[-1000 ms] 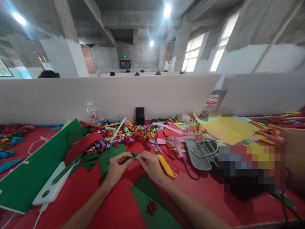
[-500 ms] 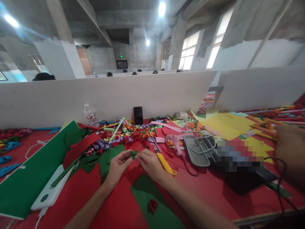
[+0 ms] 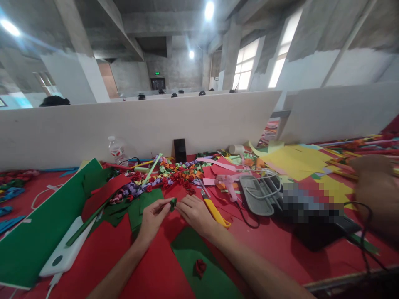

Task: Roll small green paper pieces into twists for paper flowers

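Note:
A small folded or curled piece of green paper (image 3: 173, 203) is pinched between the thumb and fingers of my left hand (image 3: 153, 216). From the other side, the closed fingertips of my right hand (image 3: 195, 213) meet its edge. Below my right forearm, a dark red paper rose (image 3: 200, 268) lies on a green paper sheet (image 3: 190, 245). Just right of my right hand rests a yellow utility knife (image 3: 215, 211). More green paper sheets (image 3: 146, 203) lie beyond my left hand, beside red paper (image 3: 115, 241).
Colourful small paper flowers (image 3: 174, 172) are heaped beyond my hands. A pink glue gun (image 3: 229, 185) and a grey tray (image 3: 257, 195) stand to the right. On the left are a white power strip (image 3: 67, 247) and a green board (image 3: 52, 228). Another person's blurred hand (image 3: 374, 178) is far right.
The green paper has turned in my fingers and now looks narrower and more upright. Both hands stay nearly in place. The view has shifted slightly.

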`<action>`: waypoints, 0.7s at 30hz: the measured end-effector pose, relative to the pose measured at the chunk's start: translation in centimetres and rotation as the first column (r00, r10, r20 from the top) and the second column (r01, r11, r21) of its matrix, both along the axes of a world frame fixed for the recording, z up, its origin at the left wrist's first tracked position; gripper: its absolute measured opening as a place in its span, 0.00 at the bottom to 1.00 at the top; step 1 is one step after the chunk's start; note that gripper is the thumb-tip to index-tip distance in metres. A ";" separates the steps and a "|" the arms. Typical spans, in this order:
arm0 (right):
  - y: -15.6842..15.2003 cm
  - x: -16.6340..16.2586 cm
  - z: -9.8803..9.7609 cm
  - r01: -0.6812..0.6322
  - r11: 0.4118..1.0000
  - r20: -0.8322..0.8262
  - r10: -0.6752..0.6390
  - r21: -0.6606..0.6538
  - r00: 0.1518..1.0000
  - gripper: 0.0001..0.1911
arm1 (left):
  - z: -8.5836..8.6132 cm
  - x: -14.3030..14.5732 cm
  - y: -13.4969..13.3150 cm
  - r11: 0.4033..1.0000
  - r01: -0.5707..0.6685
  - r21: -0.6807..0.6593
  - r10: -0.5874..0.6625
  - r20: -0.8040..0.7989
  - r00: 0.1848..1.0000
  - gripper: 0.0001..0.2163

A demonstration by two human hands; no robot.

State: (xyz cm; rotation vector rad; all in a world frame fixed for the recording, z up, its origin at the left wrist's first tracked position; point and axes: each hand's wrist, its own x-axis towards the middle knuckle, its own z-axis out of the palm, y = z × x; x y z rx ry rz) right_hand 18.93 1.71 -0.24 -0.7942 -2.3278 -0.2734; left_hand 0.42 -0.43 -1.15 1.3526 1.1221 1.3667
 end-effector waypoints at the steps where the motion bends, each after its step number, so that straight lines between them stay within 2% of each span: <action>1: 0.0 0.0 -0.1 -0.005 1.000 0.020 0.005 0.010 1.000 0.13 | 0.0 0.0 0.0 1.000 0.003 -0.003 -0.003 -0.001 1.000 0.13; 5: 0.1 0.3 0.0 -0.025 0.999 0.110 0.019 0.045 0.994 0.10 | 0.0 0.0 0.1 0.999 0.019 -0.043 -0.016 0.063 0.998 0.13; 9: -0.1 0.4 0.9 -0.064 0.993 0.201 0.042 0.101 0.979 0.09 | 0.3 0.3 0.0 0.991 0.055 -0.122 -0.027 0.222 0.975 0.13; 13: -0.1 0.6 1.5 -0.114 0.982 0.251 0.074 0.150 0.965 0.08 | 0.5 0.2 -0.1 0.963 0.140 -0.229 -0.045 0.377 0.925 0.16; 17: 0.1 0.6 1.1 -0.088 0.991 0.198 0.067 0.100 0.978 0.06 | 0.3 0.1 0.0 0.923 0.197 -0.330 -0.034 0.441 0.897 0.16; 21: 0.3 0.4 0.4 -0.067 0.997 0.107 0.062 0.042 0.992 0.06 | 0.2 0.1 0.0 0.909 0.227 -0.350 -0.027 0.494 0.869 0.14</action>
